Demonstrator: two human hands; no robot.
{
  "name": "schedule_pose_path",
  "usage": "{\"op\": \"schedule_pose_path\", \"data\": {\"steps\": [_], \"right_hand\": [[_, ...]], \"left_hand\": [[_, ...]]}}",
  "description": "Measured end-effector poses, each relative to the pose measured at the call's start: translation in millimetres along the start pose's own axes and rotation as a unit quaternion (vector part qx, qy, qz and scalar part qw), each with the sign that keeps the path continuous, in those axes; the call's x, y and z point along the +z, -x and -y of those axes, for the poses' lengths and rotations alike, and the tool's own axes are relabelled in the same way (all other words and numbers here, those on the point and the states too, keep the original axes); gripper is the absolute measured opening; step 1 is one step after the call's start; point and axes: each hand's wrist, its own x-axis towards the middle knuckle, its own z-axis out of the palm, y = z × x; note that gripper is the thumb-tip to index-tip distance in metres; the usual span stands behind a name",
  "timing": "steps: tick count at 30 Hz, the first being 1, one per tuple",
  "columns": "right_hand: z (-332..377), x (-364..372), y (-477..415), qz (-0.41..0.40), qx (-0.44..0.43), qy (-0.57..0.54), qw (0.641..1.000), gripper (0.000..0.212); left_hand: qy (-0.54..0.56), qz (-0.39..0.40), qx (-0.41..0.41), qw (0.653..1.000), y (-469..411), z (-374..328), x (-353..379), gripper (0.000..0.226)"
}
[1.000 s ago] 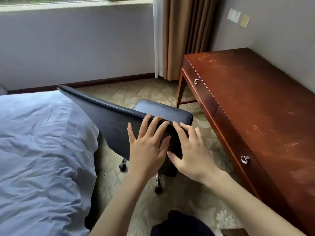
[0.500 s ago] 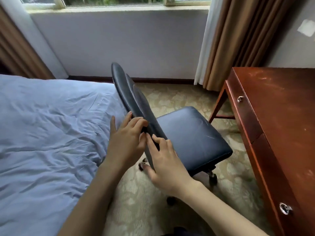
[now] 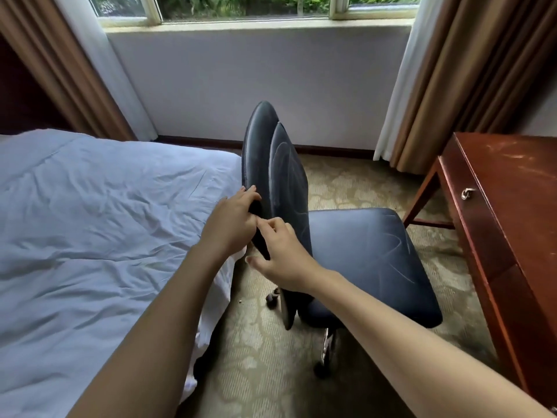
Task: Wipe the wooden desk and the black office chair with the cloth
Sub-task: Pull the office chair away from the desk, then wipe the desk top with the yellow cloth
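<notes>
Head view: black office chair is standing on patterned carpet, its smooth leather-like cushion and curved backrest showing pale scuff streaks. The left hand and right hand are gripping the backrest's edge, close together. A glossy, scratched reddish wooden tabletop is sitting right of the chair, a wrinkled bed left of it.

A bedroom: bed, curtains, wooden desk.

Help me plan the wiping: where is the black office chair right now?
Head view, centre: the black office chair stands on the carpet between the bed at left and the wooden desk at right.
</notes>
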Motion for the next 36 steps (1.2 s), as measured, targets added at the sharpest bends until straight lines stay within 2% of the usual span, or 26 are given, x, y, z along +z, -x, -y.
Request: {"op": "schedule_pose_path", "data": {"steps": [6, 10, 12, 14, 17, 20, 24, 28, 31, 36], "right_hand": [[1.2, 0.8, -21.8, 0.021, 0.044, -0.092, 0.995, 0.074], [-14.3, -16.4, -13.9, -0.012, 0.095, -0.12, 0.988, 0.056], [-34.2, -26.3, 0.6, -0.052, 0.14, -0.131, 0.98, 0.053], [-53.6, -35.5, 19.3, -0.088, 0.169, -0.121, 0.974, 0.048], [-79.0, -50.1, 66.4, -0.146, 0.218, -0.095, 0.96, 0.041], [-95.2, -69.7, 129.4, -0.224, 0.275, -0.084, 0.931, 0.036], [-91.1, -92.0, 215.0, -0.288, 0.341, -0.07, 0.892, 0.034], [-73.3, -100.4, 304.5, -0.387, 0.397, -0.069, 0.829, 0.031], [-60.1, -100.0, 362.1, -0.478, 0.409, -0.073, 0.773, 0.027], [-34.1, -84.8, 442.6, -0.579, 0.408, -0.106, 0.698, 0.024]], "left_hand": [[-0.013, 0.007, -0.002, 1.0, -23.5, 16.5, -10.3, 0.041], [-0.101, -0.065, -0.009, 0.993, -30.2, 5.0, 0.5, 0.037], [-0.101, -0.087, 0.036, 0.99, -25.4, -13.4, 25.3, 0.039], [-0.084, -0.069, 0.078, 0.991, -16.0, -33.9, 50.5, 0.04], [-0.024, 0.016, 0.111, 0.993, -2.1, -72.9, 90.4, 0.037], [0.025, 0.089, 0.174, 0.98, 14.0, -123.5, 121.2, 0.035], [0.071, 0.151, 0.246, 0.955, 46.3, -188.4, 143.0, 0.028], [0.103, 0.188, 0.332, 0.918, 94.1, -257.3, 153.1, 0.028], [0.112, 0.197, 0.406, 0.885, 134.4, -301.6, 157.6, 0.026], [0.171, 0.258, 0.469, 0.828, 204.1, -348.7, 160.5, 0.023]]}}
